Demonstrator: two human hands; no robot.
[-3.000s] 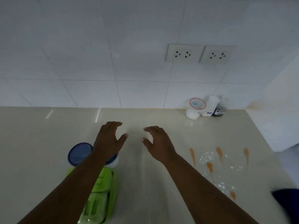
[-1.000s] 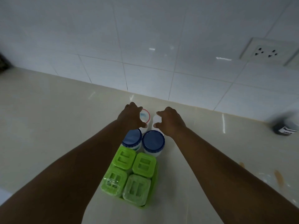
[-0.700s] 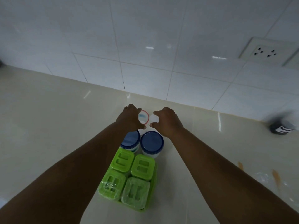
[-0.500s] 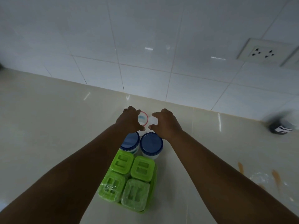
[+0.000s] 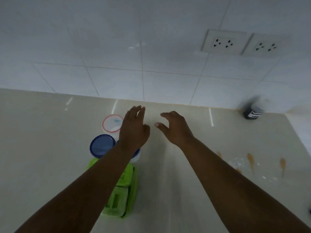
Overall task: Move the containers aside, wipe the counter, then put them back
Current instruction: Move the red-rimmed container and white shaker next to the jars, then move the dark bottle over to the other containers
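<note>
On the beige counter (image 5: 42, 140) a cluster of containers stands at centre left: a white tub with a red-rimmed lid (image 5: 111, 123), a blue-lidded jar (image 5: 101, 145) and green-lidded boxes in a green tray (image 5: 122, 197), partly hidden under my left forearm. My left hand (image 5: 134, 130) hovers just right of the red-rimmed tub, fingers spread, holding nothing. My right hand (image 5: 175, 128) is further right over bare counter, fingers curled apart, empty. A dark labelled jar (image 5: 253, 111) stands blurred at the back right by the wall.
Orange-brown smears and white specks (image 5: 249, 163) mark the counter at the right. The white tiled wall carries two sockets (image 5: 240, 43) at the upper right. A side wall closes off the counter's right end.
Both hands let go of the small white containers at the back of the cluster and shifted right. The view swung right, so the cluster now sits further left.
</note>
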